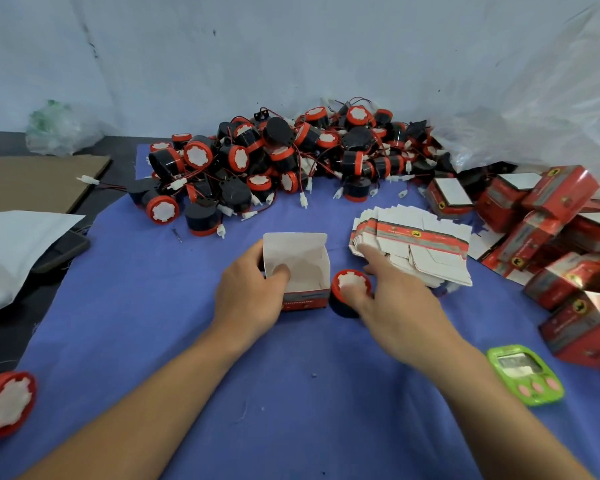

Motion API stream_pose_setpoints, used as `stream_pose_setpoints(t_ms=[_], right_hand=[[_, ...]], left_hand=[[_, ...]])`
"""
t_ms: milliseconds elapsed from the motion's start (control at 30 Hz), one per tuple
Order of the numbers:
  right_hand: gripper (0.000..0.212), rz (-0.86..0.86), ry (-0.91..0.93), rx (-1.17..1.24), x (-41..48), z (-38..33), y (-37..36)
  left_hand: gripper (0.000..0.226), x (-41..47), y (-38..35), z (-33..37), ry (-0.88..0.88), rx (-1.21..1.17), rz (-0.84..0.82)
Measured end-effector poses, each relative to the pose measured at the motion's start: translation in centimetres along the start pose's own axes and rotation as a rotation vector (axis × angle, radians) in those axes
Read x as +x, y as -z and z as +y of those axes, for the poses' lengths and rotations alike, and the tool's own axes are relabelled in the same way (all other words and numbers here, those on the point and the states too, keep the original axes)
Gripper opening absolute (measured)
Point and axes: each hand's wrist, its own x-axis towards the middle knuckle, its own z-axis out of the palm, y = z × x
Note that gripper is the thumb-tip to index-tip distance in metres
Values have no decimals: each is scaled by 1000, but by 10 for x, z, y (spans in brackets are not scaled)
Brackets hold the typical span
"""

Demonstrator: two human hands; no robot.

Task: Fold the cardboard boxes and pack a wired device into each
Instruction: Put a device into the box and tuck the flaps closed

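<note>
Left hand [253,292] grips the open box [305,261] by its left wall, thumb curled inside and fingers behind. The box stands upright mid blue cloth [153,306], top flap up, inside white with nothing in it.

Right hand [395,303] is spread and relaxed, slightly blurred. Its thumb rests on the rim of a single device [347,284], and its index finger reaches to the near-left corner of the flat box stack [426,244]. No clear grasp on either.

The single device sits white face up, just right of the open box, touching or nearly touching it. The flat box stack is fanned out right of centre.

Device pile [274,161] runs along the far edge, red-black wires and white plugs tangled. Packed boxes [548,216] are heaped at the right edge, with a plastic bag [541,109] behind them. Green timer [525,374] lies near the right edge, close to the right forearm. Lone device [6,405] is at the near left edge. Off the cloth's left side: a cardboard sheet [32,181] and a white bag [11,251].
</note>
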Motion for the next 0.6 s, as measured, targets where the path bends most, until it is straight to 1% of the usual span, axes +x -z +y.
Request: stream_pose_setpoints(t_ms=[33, 67, 100, 133, 200, 267, 300, 333, 400, 467, 533, 567, 600], right_hand=[[61, -11, 30, -83, -6, -3, -4], [72, -20, 53, -173, -11, -4, -9], [75, 1, 54, -198, -11, -4, -10], [70, 56, 40, -118, -9, -5, -7], [52, 215, 19, 156, -5, -12, 7], [49, 343, 82, 290, -5, -30, 23], [50, 341, 135, 342, -6, -42, 30], [51, 289, 200, 404, -7, -55, 33], [58, 106, 308, 473, -8, -75, 31], [59, -20, 359, 435, -7, -81, 21], [55, -85, 354, 313, -3, -75, 11], [55, -90, 344, 254, 0, -70, 6], [57, -55, 340, 212, 2, -65, 2]], left_hand=[[20, 1, 0, -1, -3, 3, -2], [21, 2, -1, -2, -5, 5, -4], [23, 2, -1, -4, -7, 5, -4], [23, 2, -1, -5, -9, -2, -9], [14, 2, -1, -6, -5, -19, -24], [14, 2, -2, -5, -11, -35, -21], [16, 3, -2, -4, -12, -37, -15], [19, 2, -2, -3, -17, -35, -9], [34, 0, 0, -5, -40, -68, -21], [45, -3, 2, -8, -80, -146, -47], [41, -6, 7, -6, -182, -141, -84], [41, -5, 9, -4, -225, -104, -100], [44, -2, 9, -2, -228, -83, -115]])
